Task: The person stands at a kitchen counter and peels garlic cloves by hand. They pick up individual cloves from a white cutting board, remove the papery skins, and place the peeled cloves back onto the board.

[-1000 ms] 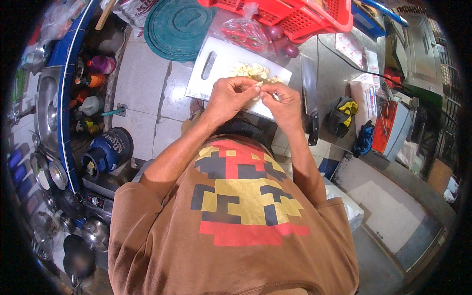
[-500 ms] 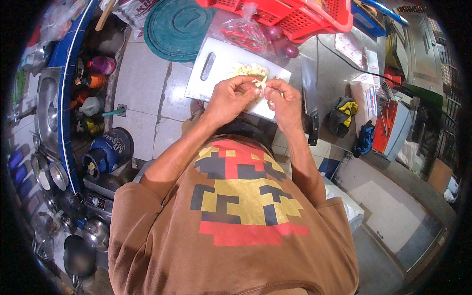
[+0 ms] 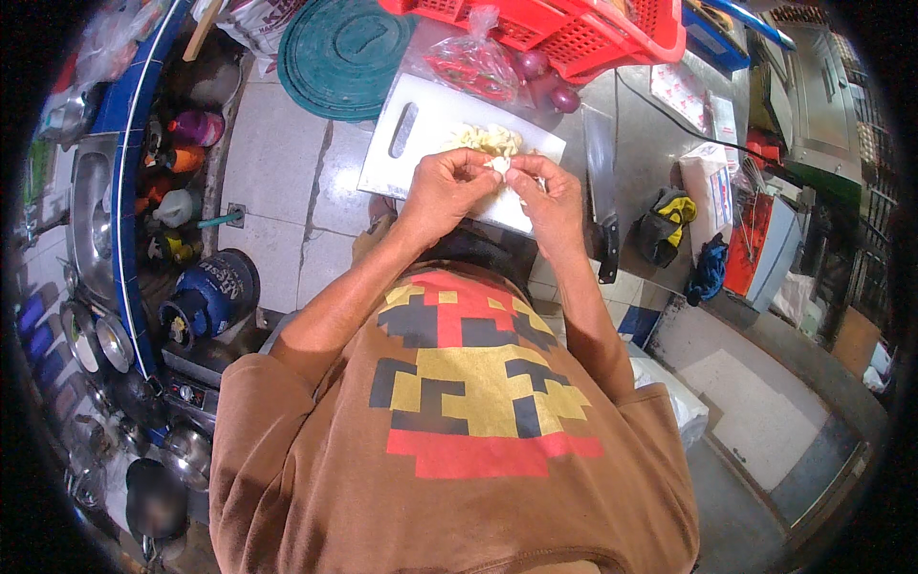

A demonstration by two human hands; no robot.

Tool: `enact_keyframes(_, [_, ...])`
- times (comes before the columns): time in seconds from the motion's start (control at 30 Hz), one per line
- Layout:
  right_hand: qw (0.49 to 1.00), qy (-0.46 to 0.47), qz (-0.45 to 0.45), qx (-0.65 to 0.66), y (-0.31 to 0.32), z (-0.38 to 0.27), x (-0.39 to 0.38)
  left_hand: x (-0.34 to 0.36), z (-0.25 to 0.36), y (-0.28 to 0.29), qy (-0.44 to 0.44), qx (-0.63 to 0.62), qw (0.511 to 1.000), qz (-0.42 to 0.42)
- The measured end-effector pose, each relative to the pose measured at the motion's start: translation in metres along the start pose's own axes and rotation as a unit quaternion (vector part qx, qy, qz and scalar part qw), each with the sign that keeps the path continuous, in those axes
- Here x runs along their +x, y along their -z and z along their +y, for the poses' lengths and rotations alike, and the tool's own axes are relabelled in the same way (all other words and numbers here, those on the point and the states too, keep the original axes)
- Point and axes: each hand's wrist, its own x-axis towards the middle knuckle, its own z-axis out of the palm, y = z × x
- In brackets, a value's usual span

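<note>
Over a white cutting board (image 3: 380,165), my left hand (image 3: 446,194) and my right hand (image 3: 549,204) meet with fingertips pinched. Between them is a small white piece, seemingly a garlic clove (image 3: 499,165), partly covered by the fingers. Just beyond the hands, a pile of pale garlic (image 3: 488,138) lies on the board. To the right of the board rests a large knife (image 3: 601,170), its broad blade pointing away and its black handle toward me.
Behind the board are a clear plastic bag of red chillies (image 3: 470,65), red onions (image 3: 564,99) and a red plastic basket (image 3: 535,29). A green round lid (image 3: 346,57) lies to the left. Yellow-and-black gloves (image 3: 669,228) sit at right, and a blue gas cylinder (image 3: 225,282) stands lower left.
My hands have come slightly closer together and turned a little. The white piece now sits lower between the fingertips, and more of the pile behind shows.
</note>
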Motion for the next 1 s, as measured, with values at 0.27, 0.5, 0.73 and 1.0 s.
enact_keyframes(0.27, [0.980,0.139,-0.003,-0.145,-0.001,-0.002,-0.008,0.003,-0.004,-0.002,-0.001,-0.072,0.997,-0.019])
enact_keyframes(0.5, [0.901,0.312,0.018,-0.300,0.000,-0.010,-0.013,0.001,0.011,-0.001,0.066,-0.057,0.996,-0.027])
enact_keyframes(0.73, [0.918,0.277,0.034,-0.280,0.002,-0.009,-0.012,-0.001,0.001,0.001,-0.025,0.008,0.999,-0.038])
enact_keyframes(1.0, [0.947,0.202,-0.022,-0.250,0.006,-0.003,-0.008,0.000,-0.004,-0.001,-0.026,0.019,0.999,0.003])
